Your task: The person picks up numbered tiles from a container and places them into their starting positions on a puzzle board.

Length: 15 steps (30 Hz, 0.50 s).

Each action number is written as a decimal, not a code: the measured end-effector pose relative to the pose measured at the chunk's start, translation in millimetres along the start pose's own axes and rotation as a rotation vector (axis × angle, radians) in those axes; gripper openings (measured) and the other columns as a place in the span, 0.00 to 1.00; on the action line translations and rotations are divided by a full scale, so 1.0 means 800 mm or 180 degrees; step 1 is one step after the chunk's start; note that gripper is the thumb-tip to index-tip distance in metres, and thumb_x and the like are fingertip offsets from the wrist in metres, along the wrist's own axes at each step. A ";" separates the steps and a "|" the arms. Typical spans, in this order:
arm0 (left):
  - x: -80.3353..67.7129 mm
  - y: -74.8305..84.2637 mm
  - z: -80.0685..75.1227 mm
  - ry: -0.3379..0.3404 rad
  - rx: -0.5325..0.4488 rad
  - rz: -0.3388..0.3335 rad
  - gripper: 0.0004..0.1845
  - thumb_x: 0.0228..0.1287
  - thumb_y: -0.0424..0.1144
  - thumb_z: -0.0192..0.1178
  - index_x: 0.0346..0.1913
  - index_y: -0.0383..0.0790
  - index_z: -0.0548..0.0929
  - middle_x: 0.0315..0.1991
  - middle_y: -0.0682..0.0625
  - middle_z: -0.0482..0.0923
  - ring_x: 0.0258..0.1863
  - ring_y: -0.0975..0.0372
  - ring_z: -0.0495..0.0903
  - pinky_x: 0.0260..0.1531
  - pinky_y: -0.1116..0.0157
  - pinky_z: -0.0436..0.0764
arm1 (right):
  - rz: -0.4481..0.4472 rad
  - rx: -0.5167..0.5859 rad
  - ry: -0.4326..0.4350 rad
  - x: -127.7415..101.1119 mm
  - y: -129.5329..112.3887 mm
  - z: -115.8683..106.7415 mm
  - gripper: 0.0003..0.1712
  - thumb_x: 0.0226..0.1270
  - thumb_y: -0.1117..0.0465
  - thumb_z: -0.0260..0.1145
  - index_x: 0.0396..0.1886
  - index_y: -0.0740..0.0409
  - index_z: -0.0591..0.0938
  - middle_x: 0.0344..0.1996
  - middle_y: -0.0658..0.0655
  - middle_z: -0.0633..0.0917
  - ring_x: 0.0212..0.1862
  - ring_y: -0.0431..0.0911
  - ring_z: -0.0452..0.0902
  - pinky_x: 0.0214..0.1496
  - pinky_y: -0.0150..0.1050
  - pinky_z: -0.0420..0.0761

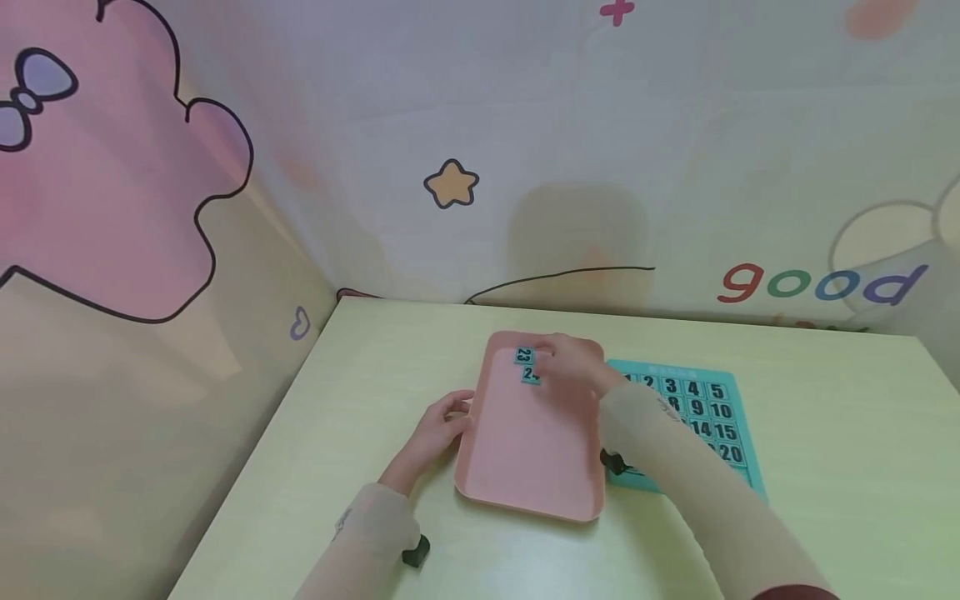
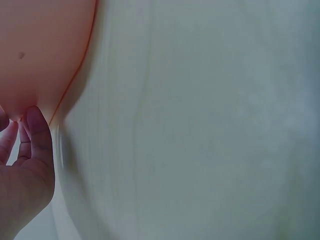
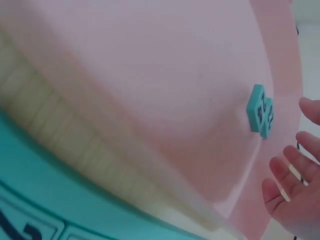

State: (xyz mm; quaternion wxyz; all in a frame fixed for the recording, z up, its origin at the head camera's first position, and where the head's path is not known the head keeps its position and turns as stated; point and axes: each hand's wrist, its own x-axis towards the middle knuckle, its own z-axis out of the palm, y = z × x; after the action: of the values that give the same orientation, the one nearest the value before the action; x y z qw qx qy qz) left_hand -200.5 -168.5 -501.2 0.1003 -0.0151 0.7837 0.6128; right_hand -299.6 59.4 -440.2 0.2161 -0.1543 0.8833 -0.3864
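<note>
A pink tray [image 1: 525,467] lies on the table in the head view. My left hand [image 1: 433,429] holds its left edge, and the left wrist view shows the thumb and fingers [image 2: 37,125] pinching the rim. Two teal number tiles rest near the tray's far end: tile 23 [image 1: 524,356], turned sideways, and tile 24 [image 1: 530,375], just below it. Over the tray, right beside these tiles, hovers my right hand [image 1: 572,360]. Its fingers [image 3: 287,175] are spread and hold nothing in the right wrist view, apart from the tiles.
Right of the tray, a teal number board [image 1: 675,371] shows rows of printed numbers, partly covered by my right sleeve [image 1: 690,467]. The pale table [image 1: 840,433] meets a decorated wall [image 1: 375,192] at the back and left.
</note>
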 end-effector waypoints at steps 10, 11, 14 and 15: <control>0.001 0.001 -0.001 -0.0050 -0.0007 -0.0033 0.23 0.57 0.29 0.51 0.57 0.38 0.68 0.45 0.41 0.70 0.40 0.59 0.74 0.37 0.68 0.74 | 0.0312 -0.0380 -0.0153 0.008 0.004 0.023 0.38 0.55 0.54 0.63 0.66 0.44 0.58 0.63 0.49 0.64 0.61 0.48 0.59 0.64 0.52 0.58; 0.001 0.001 -0.001 -0.0055 -0.0015 -0.0043 0.23 0.57 0.29 0.51 0.57 0.38 0.68 0.45 0.41 0.70 0.40 0.59 0.74 0.37 0.68 0.74 | 0.0351 -0.0366 -0.0189 0.008 0.003 0.025 0.40 0.55 0.54 0.63 0.66 0.42 0.57 0.64 0.48 0.61 0.63 0.48 0.57 0.65 0.53 0.56; 0.001 0.002 -0.003 -0.0103 -0.0045 -0.0060 0.23 0.57 0.28 0.50 0.58 0.36 0.67 0.45 0.40 0.70 0.40 0.58 0.74 0.37 0.68 0.74 | 0.0465 -0.0248 -0.0318 0.006 0.000 0.030 0.41 0.55 0.52 0.63 0.67 0.38 0.54 0.67 0.46 0.55 0.67 0.47 0.50 0.66 0.55 0.51; 0.001 0.003 -0.003 -0.0112 -0.0066 -0.0091 0.23 0.57 0.28 0.51 0.58 0.36 0.67 0.45 0.41 0.70 0.40 0.58 0.73 0.37 0.68 0.74 | 0.0496 -0.0227 -0.0356 0.006 -0.001 0.032 0.41 0.55 0.52 0.63 0.67 0.37 0.54 0.67 0.46 0.54 0.68 0.47 0.48 0.66 0.55 0.50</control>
State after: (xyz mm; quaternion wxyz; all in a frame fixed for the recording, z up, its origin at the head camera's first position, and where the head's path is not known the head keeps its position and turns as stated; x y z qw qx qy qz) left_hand -202.3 -170.4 -498.8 0.1226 -0.0165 0.7752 0.6195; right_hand -290.8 41.3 -456.4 0.2888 -0.1141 0.8923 -0.3276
